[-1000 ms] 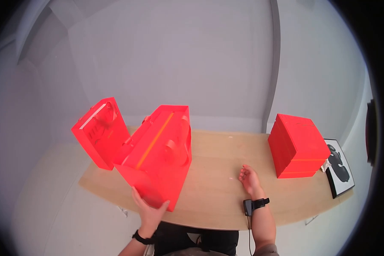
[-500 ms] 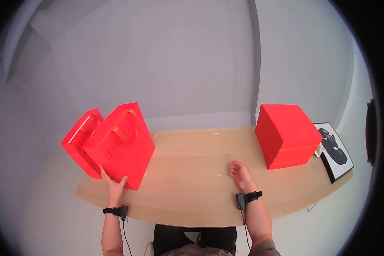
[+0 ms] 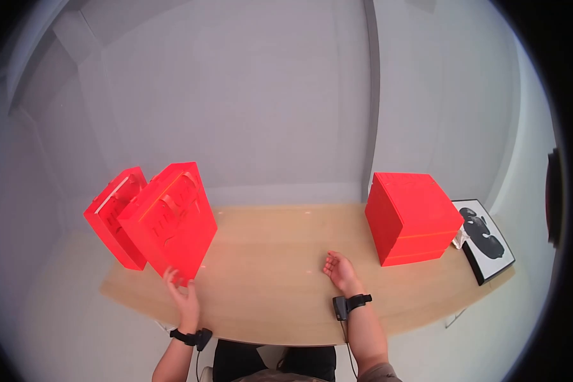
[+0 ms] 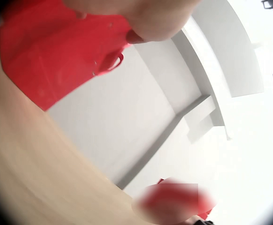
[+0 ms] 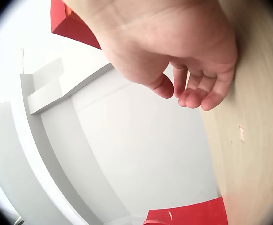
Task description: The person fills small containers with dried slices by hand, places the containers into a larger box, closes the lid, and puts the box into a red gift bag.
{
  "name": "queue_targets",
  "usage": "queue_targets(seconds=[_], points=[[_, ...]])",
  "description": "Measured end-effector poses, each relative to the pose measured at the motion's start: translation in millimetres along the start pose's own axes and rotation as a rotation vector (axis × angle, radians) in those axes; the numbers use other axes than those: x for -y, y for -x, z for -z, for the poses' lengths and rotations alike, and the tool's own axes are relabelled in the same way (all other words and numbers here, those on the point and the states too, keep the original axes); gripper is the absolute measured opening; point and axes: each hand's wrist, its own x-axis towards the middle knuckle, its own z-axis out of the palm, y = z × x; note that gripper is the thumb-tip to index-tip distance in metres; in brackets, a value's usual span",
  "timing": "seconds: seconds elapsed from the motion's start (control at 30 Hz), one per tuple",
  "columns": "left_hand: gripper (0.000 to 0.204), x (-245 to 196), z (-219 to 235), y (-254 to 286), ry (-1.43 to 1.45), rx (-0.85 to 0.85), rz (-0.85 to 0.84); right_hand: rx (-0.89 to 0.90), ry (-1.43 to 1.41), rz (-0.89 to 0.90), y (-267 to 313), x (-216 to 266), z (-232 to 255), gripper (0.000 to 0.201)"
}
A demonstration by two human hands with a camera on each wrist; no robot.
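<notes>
Two red paper gift bags with ribbon handles stand side by side at the left of the table in the head view. The nearer bag [image 3: 188,232] holds a red box and overlaps the farther bag [image 3: 111,232]. My left hand [image 3: 184,302] is at the near lower corner of the nearer bag, fingers spread and slightly blurred, gripping nothing. That bag's red side [image 4: 56,61] fills the upper left of the left wrist view. Over the middle right of the table, my right hand [image 3: 342,274] is loosely curled with nothing in it.
A stack of red boxes [image 3: 417,219] stands at the right of the wooden table [image 3: 267,274]. Beside it lies a black-framed picture [image 3: 490,245], with a small crumpled white piece [image 3: 460,239] between them. A grey wall [image 3: 235,95] rises behind the table.
The nearer bag has moved left, from the left-middle of the table to beside the other bag. My left hand has let go and drawn back toward me. The right hand stays idle.
</notes>
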Motion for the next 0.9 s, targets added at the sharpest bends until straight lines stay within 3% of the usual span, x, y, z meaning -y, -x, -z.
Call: queue_targets(seconds=[0.07, 0.13, 0.17, 0.23, 0.27, 0.33, 0.47, 0.67, 0.9], points=[[0.050, -10, -22, 9, 0.155, 0.073, 0.022, -0.006, -0.001, -0.008, 3, 2, -3, 0.013], [0.031, -19, -47, 4, 0.587, 0.097, 0.451, -0.021, -0.013, -0.008, 7, 5, -7, 0.012], [0.031, -15, -56, 0, 0.591, 0.098, 0.445, -0.039, -0.029, -0.010, 8, 6, -9, 0.011], [0.013, 2, -79, -12, 0.926, 0.103, 0.849, -0.037, -0.059, -0.013, 4, 5, -4, 0.011], [0.013, 8, -90, -17, 0.936, 0.114, 0.844, -0.037, -0.086, -0.021, 4, 5, -3, 0.011], [0.016, 19, -109, -24, 1.097, 0.145, 1.044, -0.023, -0.096, -0.009, 5, 5, -2, 0.012], [0.020, 40, -137, -31, 1.211, 0.128, 1.157, -0.017, -0.128, -0.014, 7, 5, -2, 0.012], [0.022, 64, -145, -28, 1.376, 0.116, 1.304, -0.004, -0.114, -0.008, 10, 4, -6, 0.011], [0.022, 79, -143, -23, 1.364, 0.304, 1.349, -0.043, -0.068, -0.032, 12, 6, -9, 0.012]])
